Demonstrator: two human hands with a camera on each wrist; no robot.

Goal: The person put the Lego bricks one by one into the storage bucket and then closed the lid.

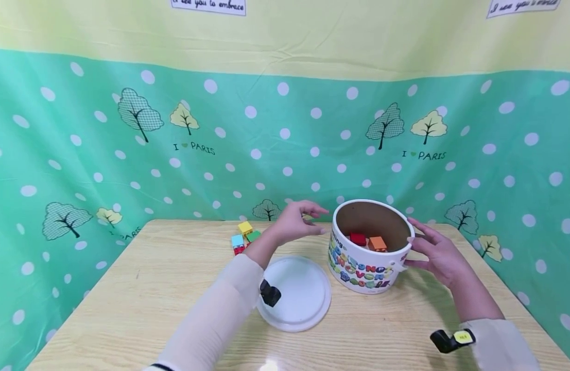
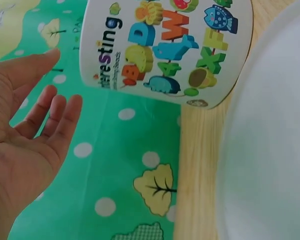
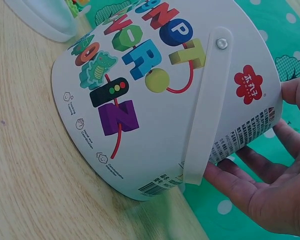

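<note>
A white round bucket (image 1: pixel 359 265) with colourful letter and animal prints stands on the table, its mouth facing up. Inside it I see a red block (image 1: pixel 358 238) and an orange block (image 1: pixel 377 243). My right hand (image 1: pixel 439 255) holds the bucket's right side, thumb at the rim and fingers against the outer wall, beside the white strap handle (image 3: pixel 210 110). To the left of the rim is my left hand (image 1: pixel 296 221), apart from the bucket. Its fingers are spread and loosely bent, with nothing in them, as the left wrist view (image 2: pixel 30 120) shows.
A round white lid (image 1: pixel 296 291) lies on the wooden table (image 1: pixel 173 278) left of the bucket. Several toy blocks, among them a yellow block (image 1: pixel 245 228) and a light blue block (image 1: pixel 237 241), are behind my left forearm. A green dotted curtain (image 1: pixel 285 134) hangs behind the table.
</note>
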